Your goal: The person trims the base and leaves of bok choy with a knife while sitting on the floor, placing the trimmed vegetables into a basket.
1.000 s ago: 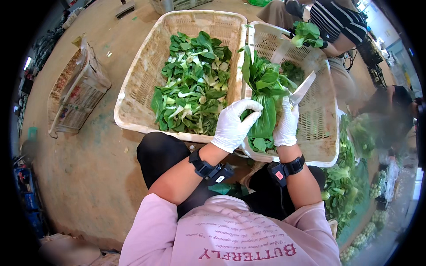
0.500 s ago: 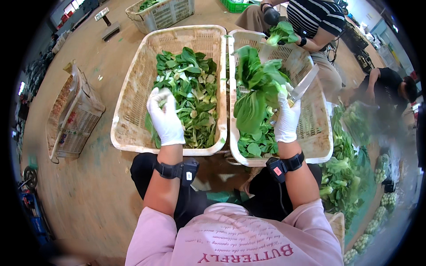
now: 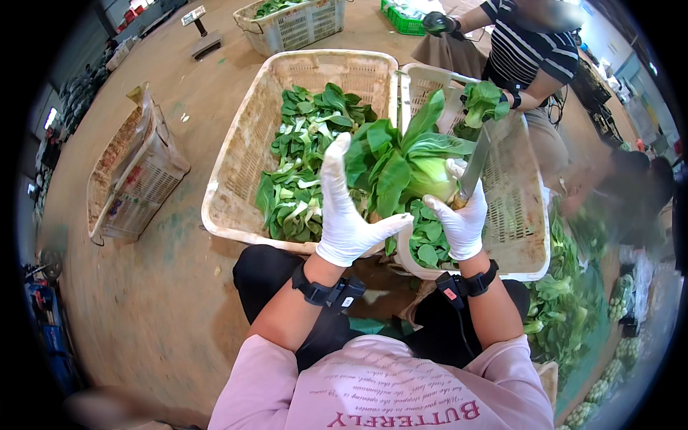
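Note:
My left hand (image 3: 342, 218), in a white glove, is open with thumb and fingers spread, just left of a large head of bok choy (image 3: 426, 175). The bok choy lies tilted, leaves toward my left hand and pale base toward my right. My gloved right hand (image 3: 464, 221) is closed around a knife (image 3: 476, 163), blade pointing up and away, while its thumb and fingers also grip the base of the bok choy. Loose leaves (image 3: 304, 168) fill much of the left crate (image 3: 240, 143). Under my right hand, the right crate (image 3: 519, 215) holds more greens.
A person in a striped top (image 3: 530, 54) sits across from the right crate, holding a smaller bok choy (image 3: 484, 100). Piled greens (image 3: 562, 301) lie to my right. Another crate (image 3: 136, 172) stands at left, a scale (image 3: 206, 43) and a further crate (image 3: 301, 29) beyond.
My left hand has moved right from above the left crate toward the bok choy and opened. The bok choy has swung from hanging leaves to a more level tilt, base toward my right hand.

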A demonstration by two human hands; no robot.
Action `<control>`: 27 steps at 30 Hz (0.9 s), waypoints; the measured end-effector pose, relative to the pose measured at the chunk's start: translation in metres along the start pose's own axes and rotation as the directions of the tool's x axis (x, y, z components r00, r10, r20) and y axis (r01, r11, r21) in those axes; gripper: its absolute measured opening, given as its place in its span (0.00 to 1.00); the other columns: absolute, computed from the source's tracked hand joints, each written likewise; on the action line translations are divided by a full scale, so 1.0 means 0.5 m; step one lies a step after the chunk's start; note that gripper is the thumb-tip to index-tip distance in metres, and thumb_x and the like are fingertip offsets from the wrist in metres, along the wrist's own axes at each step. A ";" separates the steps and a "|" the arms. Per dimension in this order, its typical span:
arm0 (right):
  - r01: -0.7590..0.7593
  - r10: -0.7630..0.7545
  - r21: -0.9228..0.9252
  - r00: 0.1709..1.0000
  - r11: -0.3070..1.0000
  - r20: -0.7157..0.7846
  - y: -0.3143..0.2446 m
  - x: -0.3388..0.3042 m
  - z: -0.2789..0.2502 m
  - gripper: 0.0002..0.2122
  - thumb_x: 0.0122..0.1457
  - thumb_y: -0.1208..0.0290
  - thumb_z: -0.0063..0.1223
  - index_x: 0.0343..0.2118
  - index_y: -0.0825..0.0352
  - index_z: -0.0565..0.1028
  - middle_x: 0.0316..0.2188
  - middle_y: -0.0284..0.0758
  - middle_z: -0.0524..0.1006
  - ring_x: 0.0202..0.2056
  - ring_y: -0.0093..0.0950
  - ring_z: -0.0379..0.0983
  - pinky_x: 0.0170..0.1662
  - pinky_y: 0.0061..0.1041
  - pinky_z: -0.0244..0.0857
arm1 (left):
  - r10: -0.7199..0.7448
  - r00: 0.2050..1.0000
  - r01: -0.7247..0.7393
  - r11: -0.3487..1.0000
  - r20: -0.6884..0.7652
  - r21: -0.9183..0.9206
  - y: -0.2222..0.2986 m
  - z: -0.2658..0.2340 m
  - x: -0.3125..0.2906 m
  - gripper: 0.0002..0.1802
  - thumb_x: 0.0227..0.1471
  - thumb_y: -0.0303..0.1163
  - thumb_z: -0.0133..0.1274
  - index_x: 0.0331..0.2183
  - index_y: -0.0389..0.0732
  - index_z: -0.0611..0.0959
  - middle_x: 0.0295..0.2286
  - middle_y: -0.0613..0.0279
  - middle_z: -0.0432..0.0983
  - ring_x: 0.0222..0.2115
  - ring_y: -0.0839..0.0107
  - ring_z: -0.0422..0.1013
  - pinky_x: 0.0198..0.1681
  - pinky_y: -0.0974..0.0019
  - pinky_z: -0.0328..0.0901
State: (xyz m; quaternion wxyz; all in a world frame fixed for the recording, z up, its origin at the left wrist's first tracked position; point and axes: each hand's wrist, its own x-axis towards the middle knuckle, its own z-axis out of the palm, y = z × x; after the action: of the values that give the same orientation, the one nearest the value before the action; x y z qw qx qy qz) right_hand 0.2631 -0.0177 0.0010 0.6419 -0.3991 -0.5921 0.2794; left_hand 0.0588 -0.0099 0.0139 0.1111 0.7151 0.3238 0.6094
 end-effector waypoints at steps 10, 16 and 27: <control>-0.103 0.100 0.006 0.976 0.995 0.192 -0.046 -0.016 0.064 0.34 0.38 0.72 0.70 0.51 0.71 0.66 0.47 0.37 0.71 0.49 0.28 0.68 0.52 0.26 0.61 | -0.740 0.622 0.663 0.325 0.256 -0.674 -0.039 -0.012 -0.030 0.42 0.44 0.18 0.55 0.59 0.38 0.57 0.57 0.55 0.55 0.57 0.68 0.53 0.59 0.69 0.50; -0.405 0.352 0.228 0.905 0.886 0.239 -0.060 0.002 0.008 0.32 0.44 0.79 0.64 0.54 0.70 0.61 0.43 0.39 0.73 0.44 0.22 0.70 0.48 0.24 0.65 | -0.761 0.604 0.725 0.401 0.237 -0.560 -0.023 0.022 0.005 0.35 0.46 0.20 0.52 0.57 0.36 0.61 0.55 0.56 0.58 0.55 0.67 0.56 0.57 0.68 0.54; -0.026 0.164 0.216 0.741 0.976 -0.651 -0.188 -0.174 -0.322 0.22 0.51 0.74 0.57 0.50 0.68 0.65 0.41 0.35 0.73 0.41 0.23 0.70 0.44 0.23 0.66 | -0.759 0.589 0.779 0.440 0.279 -0.447 -0.095 -0.022 -0.023 0.09 0.53 0.31 0.53 0.37 0.40 0.80 0.19 0.72 0.69 0.18 0.82 0.63 0.23 0.79 0.59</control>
State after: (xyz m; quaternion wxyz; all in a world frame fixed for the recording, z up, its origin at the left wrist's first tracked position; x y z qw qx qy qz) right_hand 0.3984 -0.1687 0.0370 0.8307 -0.4382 -0.2736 0.2072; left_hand 0.0322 0.0171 -0.0191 0.5718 0.4406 0.4300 0.5422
